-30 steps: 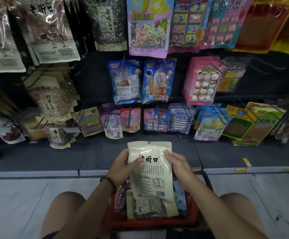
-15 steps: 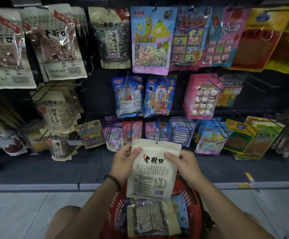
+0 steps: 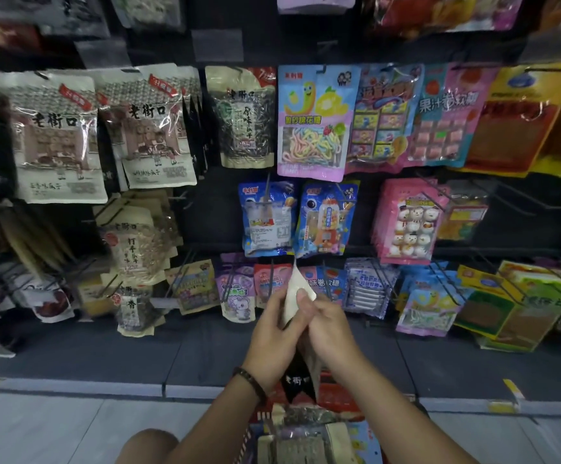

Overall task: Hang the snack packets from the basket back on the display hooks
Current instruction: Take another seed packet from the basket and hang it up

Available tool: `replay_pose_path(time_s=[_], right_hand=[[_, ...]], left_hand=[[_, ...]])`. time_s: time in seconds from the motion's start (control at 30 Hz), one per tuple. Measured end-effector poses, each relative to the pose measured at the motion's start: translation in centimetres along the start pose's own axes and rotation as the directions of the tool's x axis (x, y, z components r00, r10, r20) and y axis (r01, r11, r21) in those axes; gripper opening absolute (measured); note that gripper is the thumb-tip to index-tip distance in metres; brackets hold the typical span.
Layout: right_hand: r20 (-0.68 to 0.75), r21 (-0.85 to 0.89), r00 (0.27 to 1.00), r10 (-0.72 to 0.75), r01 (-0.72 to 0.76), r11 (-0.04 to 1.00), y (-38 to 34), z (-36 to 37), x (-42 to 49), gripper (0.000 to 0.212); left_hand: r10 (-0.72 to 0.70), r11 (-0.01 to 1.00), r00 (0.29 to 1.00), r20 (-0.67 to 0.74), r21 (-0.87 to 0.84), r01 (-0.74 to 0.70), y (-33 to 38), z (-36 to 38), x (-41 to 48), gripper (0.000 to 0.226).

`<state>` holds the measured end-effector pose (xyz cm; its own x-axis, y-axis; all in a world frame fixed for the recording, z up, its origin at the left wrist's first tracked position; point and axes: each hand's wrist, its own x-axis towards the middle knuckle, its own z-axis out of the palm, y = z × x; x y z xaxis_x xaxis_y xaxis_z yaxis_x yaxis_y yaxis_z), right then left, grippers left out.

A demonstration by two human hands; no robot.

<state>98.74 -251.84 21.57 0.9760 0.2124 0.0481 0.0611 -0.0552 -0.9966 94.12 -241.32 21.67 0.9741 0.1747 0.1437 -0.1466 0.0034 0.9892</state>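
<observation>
Holding the snack packet (image 3: 295,285) edge-on, both hands keep it just above the near basket (image 3: 342,406), in front of the lowest row of the display. Its cream face is turned sideways, so only a narrow top corner and a dark side panel with white lettering show. The left hand (image 3: 271,333) wraps its fingers round the left side. The right hand (image 3: 331,329) closes on the right side with its thumb pressed near the top, so both hands are gripping the packet. More packets (image 3: 305,440) lie in the basket below.

The step in hand looks like picking a hook and presenting the packet to it. The same lettering appears on the cream packets (image 3: 59,139) hanging in the upper row at far left, so that is probably where it belongs, not among the sweets (image 3: 315,122) straight ahead.

To do it well, turn the packet so its printed face looks outward and pinch it near the top edge. The hang hole cannot be seen here, so find it first. Then steady the bottom with one hand, line the hole up with the hook tip and slide it straight back. Bare hooks (image 3: 503,195) jut out at far right and could snag a sleeve or packet.
</observation>
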Motion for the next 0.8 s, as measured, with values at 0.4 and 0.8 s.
replay_pose_path(time_s=[0.4,0.8], right_hand=[[0.139,-0.412,0.971,-0.197,0.237,0.88,-5.6,-1.9,2.2,0.033],[0.203,0.043,0.977,-0.067,0.06,0.997,-9.5,-1.5,7.3,0.023]], left_hand=[[0.141,0.962,0.983,-0.117,0.251,-0.108,2.0,-4.7,2.3,0.037],[0.069,0.997,0.983,-0.173,0.049,-0.062,8.8,-10.7,4.3,0.018]])
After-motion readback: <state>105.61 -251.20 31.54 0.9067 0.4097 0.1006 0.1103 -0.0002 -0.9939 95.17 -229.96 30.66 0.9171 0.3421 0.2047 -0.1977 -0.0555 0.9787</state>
